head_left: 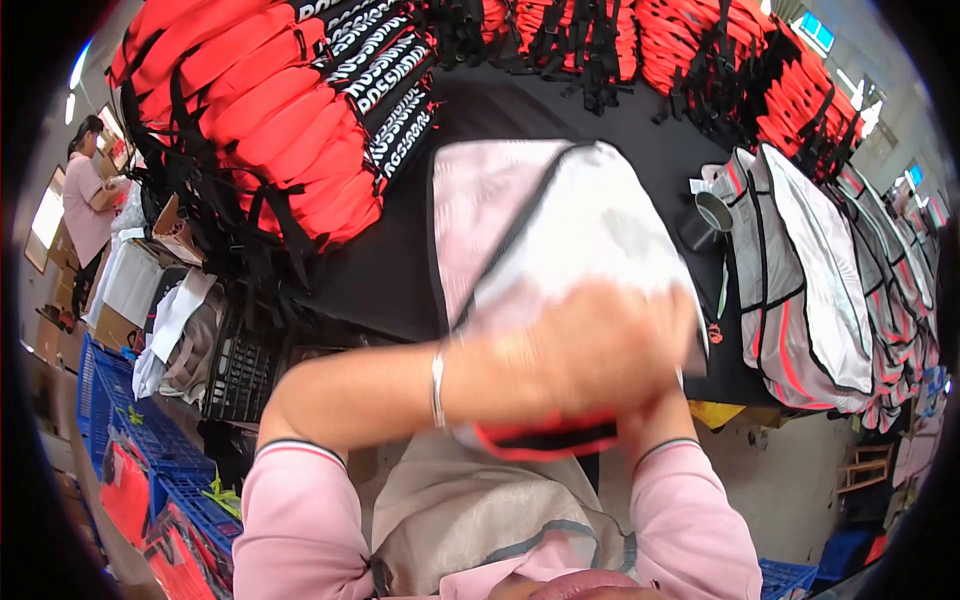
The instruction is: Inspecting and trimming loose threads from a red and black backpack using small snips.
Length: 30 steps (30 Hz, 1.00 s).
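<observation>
The white fabric piece (625,215), edged in black, is over the black table (480,105) directly before the person, its near end behind the hands. Handling it well probably calls for keeping the cloth smooth and its edging unfolded. The left hand (575,345) reaches across the body, in front of the mostly hidden right hand; blur and overlap leave me unable to tell whether either hand's fingers are apart or clamped.

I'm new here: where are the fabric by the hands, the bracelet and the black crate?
Fabric (590,230): head view, on its white upper part.
Bracelet (437,386): head view, middle of its band.
Black crate (238,372): head view, on its lattice wall.
</observation>
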Available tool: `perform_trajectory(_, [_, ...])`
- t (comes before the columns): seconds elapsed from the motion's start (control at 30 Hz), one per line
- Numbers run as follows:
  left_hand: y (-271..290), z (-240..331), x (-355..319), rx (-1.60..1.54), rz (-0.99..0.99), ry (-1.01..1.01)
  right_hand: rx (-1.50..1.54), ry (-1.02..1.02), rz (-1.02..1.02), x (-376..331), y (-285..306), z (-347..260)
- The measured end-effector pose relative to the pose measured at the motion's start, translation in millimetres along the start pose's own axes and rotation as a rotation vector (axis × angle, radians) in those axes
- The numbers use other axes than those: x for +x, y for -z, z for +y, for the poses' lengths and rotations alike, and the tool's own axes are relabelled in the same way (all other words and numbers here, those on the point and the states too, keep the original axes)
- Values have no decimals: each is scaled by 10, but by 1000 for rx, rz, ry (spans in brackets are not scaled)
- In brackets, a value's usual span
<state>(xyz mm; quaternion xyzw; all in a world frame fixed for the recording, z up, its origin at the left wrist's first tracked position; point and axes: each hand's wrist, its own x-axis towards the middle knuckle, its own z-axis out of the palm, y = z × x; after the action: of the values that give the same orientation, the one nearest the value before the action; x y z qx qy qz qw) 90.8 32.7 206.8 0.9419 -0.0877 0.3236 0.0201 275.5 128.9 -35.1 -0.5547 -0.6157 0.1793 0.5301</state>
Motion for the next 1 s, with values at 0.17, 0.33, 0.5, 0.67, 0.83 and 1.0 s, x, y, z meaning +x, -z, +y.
perform_trajectory(0.17, [360, 366, -447, -605, -394, -113, -34, 115, -27, 584, 70, -73])
perform_trajectory(0.33, [829, -1568, -917, -397, 867, 654, -86, 224, -33, 1071, 230, -313])
perform_trajectory(0.5, [891, -2224, -966, -1049, 1019, 1075, -130, 351, -43, 1594, 375, -731])
perform_trajectory(0.67, [789, -1940, -1014, -1046, 1003, 1024, -163, 393, -13, 1737, 526, -897])
perform_trajectory(0.83, [808, -1821, -1355, -1033, 963, 1001, -173, 413, 26, 1729, 654, -966])
perform_trajectory(1.0, [736, -1801, -1216, -1013, 927, 1023, -159, 407, 41, 1642, 618, -920])
